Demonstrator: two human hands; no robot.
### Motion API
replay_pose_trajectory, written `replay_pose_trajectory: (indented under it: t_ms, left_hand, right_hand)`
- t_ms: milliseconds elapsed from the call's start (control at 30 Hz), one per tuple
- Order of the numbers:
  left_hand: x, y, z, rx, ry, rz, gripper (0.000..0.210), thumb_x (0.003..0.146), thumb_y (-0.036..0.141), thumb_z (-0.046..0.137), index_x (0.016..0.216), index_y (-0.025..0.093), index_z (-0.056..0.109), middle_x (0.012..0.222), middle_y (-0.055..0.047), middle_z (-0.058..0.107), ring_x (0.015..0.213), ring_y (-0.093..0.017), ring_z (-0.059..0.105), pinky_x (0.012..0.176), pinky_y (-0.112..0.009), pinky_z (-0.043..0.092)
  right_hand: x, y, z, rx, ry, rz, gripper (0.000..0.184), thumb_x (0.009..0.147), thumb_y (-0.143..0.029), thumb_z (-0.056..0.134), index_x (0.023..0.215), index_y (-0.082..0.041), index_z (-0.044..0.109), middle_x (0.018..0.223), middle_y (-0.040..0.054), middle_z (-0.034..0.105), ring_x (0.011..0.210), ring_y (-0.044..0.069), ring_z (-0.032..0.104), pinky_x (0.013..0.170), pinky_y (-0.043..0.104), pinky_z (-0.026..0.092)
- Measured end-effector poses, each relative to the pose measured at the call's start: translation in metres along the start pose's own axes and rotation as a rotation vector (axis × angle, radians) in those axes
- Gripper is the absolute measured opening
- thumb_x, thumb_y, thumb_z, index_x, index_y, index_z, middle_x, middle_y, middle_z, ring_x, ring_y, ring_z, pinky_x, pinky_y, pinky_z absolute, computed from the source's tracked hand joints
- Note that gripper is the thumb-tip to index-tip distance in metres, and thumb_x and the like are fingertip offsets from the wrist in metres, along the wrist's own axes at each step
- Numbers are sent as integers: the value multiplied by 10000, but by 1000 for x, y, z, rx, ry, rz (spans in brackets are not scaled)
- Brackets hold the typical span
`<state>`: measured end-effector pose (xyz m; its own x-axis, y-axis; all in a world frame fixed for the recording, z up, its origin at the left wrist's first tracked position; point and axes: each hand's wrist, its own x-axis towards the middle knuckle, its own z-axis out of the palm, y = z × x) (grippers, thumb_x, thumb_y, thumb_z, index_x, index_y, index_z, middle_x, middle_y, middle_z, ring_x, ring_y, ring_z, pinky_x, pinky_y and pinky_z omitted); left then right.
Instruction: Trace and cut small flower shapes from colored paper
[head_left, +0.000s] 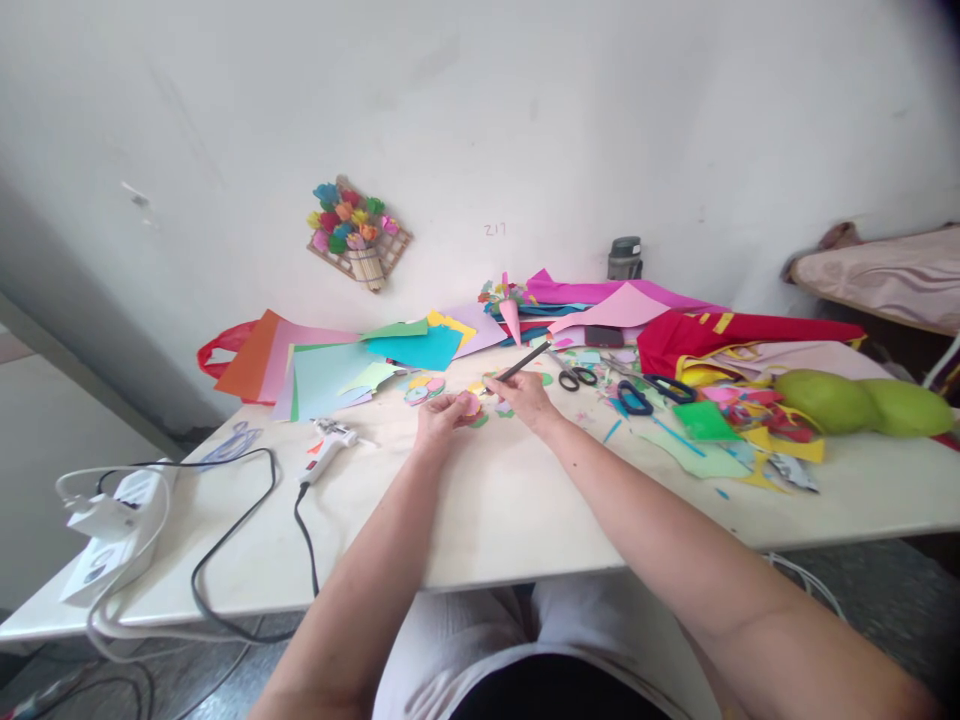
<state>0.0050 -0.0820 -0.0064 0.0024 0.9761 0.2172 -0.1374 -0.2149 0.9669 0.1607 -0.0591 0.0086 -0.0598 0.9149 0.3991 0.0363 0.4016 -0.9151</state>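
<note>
My left hand (pixel 442 415) is closed on a small pink paper cutout (pixel 470 404) above the middle of the table. A black pen-like stick (pixel 523 362) slants up and to the right out of my right hand (pixel 527 396), its lower end close to the cutout. Whether it is a pen or a pencil I cannot tell. Small round and flower-like paper pieces (pixel 425 388) lie just beyond my left hand. More coloured pieces, partly hidden, lie under and around my right hand. Scissors with black handles (pixel 577 377) rest to the right of it.
On the left are a white glue gun (pixel 328 450), its black cable and a power strip (pixel 120 535). Coloured paper sheets (pixel 416 345) line the back. To the right lie blue-handled scissors (pixel 637 397), paper scraps (pixel 705 421) and a green cushion-like object (pixel 862 402). A dark bottle (pixel 624 260) stands by the wall.
</note>
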Motion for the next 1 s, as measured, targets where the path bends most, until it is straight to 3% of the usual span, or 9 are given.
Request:
replay_pose_trajectory:
  t_ms: [1000]
  left_hand:
    - [2, -4, 0, -45, -13, 20, 302, 600, 374, 733, 620, 93, 626, 624, -26, 627, 613, -161, 628, 723, -374, 546]
  right_hand:
    - [0, 4, 2, -16, -12, 25, 335, 620, -462, 616, 632, -128, 613, 536, 3, 549, 469, 91, 463, 475, 214, 385]
